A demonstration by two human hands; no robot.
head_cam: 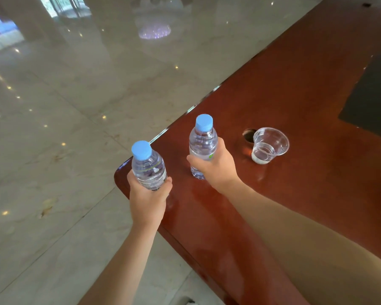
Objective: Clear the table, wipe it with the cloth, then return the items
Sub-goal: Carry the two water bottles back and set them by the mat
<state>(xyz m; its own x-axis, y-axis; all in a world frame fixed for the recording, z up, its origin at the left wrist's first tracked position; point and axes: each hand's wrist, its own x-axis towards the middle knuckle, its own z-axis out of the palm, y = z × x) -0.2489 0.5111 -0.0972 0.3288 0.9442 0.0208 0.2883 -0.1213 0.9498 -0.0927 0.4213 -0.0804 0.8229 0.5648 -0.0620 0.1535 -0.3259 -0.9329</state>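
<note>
- Gripping one water bottle apiece, both hands are full: the left hand (149,200) is wrapped round the lower body of the left bottle (149,170), fingers curled on one side and thumb on the other, and the right hand (215,165) is closed the same way round the middle of the right bottle (202,146).
- Both bottles stand upright, blue caps up, long axes close to vertical. The left bottle sits at the rounded corner of the red-brown table (295,95); whether its base touches the wood is hidden by the hand. The right bottle's base looks to be on or only just off the surface.
- The plastic cup (269,146), clear, with a little liquid in the bottom, stands upright on the table at about three o'clock from the right hand, near it but apart. From the left hand it lies toward two o'clock, with the right bottle in between.
- Just beside the cup, at its ten o'clock, is a round hole (249,135) in the tabletop. A dark mat (372,102) lies well away at one o'clock.
- No cloth is in view.
- Judgement: this is either the clearing or the returning step; I cannot tell which. Either way the cup is the right hand's business, being nearer, and only after its bottle is released. An open cup with liquid calls for a level lift.
</note>
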